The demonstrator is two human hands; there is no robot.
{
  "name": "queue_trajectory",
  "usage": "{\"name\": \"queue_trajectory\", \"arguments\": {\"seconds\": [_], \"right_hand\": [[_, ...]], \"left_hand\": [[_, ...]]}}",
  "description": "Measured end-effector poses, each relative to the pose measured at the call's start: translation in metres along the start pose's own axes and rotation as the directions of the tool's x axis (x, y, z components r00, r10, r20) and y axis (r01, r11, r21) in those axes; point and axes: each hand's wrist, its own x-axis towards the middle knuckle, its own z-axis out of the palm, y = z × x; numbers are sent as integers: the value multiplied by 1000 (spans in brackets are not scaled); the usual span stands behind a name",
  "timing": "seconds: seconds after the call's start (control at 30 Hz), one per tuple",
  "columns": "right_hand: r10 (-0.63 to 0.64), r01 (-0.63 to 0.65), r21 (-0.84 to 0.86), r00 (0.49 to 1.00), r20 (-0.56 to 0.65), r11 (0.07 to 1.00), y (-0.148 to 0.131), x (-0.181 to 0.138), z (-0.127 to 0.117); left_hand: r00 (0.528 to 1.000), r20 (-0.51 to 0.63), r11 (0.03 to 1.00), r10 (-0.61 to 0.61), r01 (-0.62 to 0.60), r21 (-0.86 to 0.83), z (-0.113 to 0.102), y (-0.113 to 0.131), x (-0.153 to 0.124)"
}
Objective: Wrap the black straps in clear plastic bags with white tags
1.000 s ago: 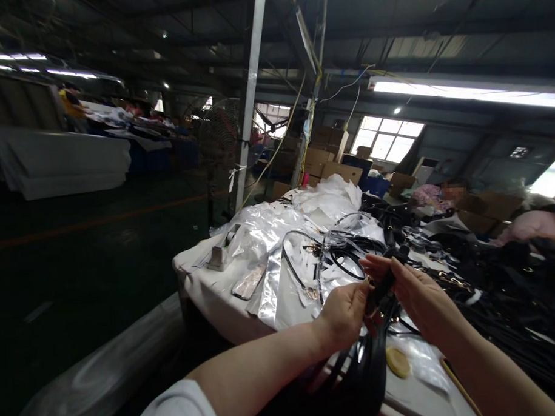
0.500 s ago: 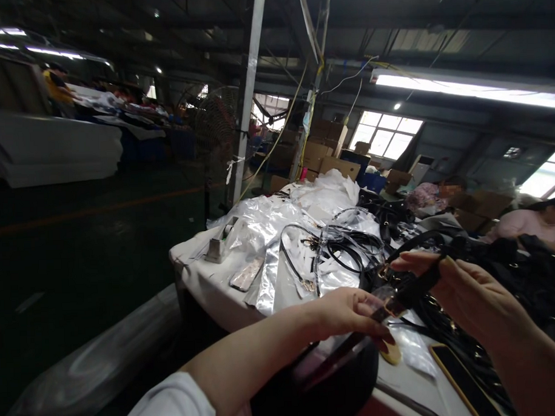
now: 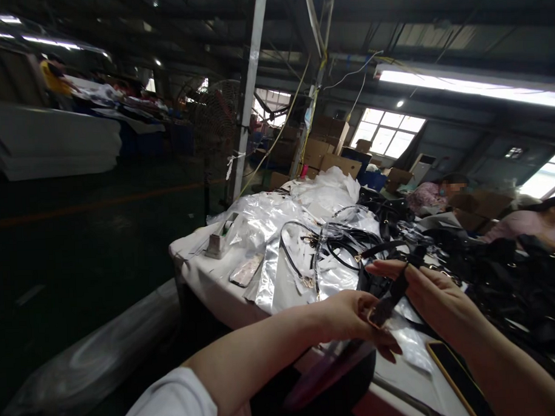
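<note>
A dark strap (image 3: pixel 392 300) with a gold-coloured metal fitting stretches between my hands over the near edge of the table. My left hand (image 3: pixel 356 317) pinches its lower end beside the fitting. Higher up, my right hand (image 3: pixel 428 291) grips the strap between thumb and fingers. Below my left hand hangs a blurred, partly see-through piece that I cannot make out. Just beyond, black straps (image 3: pixel 345 251) with gold clasps lie on and in clear plastic bags. A yellow-edged phone (image 3: pixel 458 371) rests on the table below my right hand.
White and clear plastic bags (image 3: pixel 278 214) cover the table's far part. A patterned phone (image 3: pixel 246 271) and a small metal box (image 3: pixel 214 246) sit near its left edge. Black bags (image 3: pixel 512 285) are heaped at right, with two people behind. A metal post (image 3: pixel 249 100) rises beyond.
My right hand has moved left and slightly down, closer to my left hand, with the strap. A round yellowish piece below my left hand no longer shows.
</note>
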Motion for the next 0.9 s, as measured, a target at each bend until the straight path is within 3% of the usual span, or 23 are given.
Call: {"name": "queue_trajectory", "arguments": {"seconds": [0.17, 0.27, 0.4, 0.47, 0.6, 0.73, 0.8, 0.9], "right_hand": [[-34, 32, -32, 998, -52, 999, 0, 2, -2], [-45, 46, 9, 996, -74, 999, 0, 2, 1], [54, -67, 139, 993, 101, 988, 1, 3, 12], [44, -56, 192, 997, 63, 980, 0, 6, 15], [54, -3, 354, 990, -134, 935, -6, 13, 19], [78, -37, 326, 991, -112, 945, -7, 11, 30], [104, -80, 322, 993, -59, 943, -5, 9, 33], [161, -121, 398, 985, -68, 909, -1, 15, 25]], "left_hand": [[989, 0, 988, 145, -145, 45, 10, 8, -4], [963, -125, 969, 240, -229, 95, 15, 9, 0], [862, -315, 891, 396, -280, 356, 20, 13, 4], [807, -348, 823, 477, -271, 498, 21, 18, 4], [715, -364, 678, 597, -208, 705, 22, 28, 5], [653, -371, 618, 660, -190, 763, 22, 31, 9], [643, -363, 608, 674, -204, 767, 21, 31, 7], [687, -373, 661, 623, -208, 721, 17, 27, 3]]}}
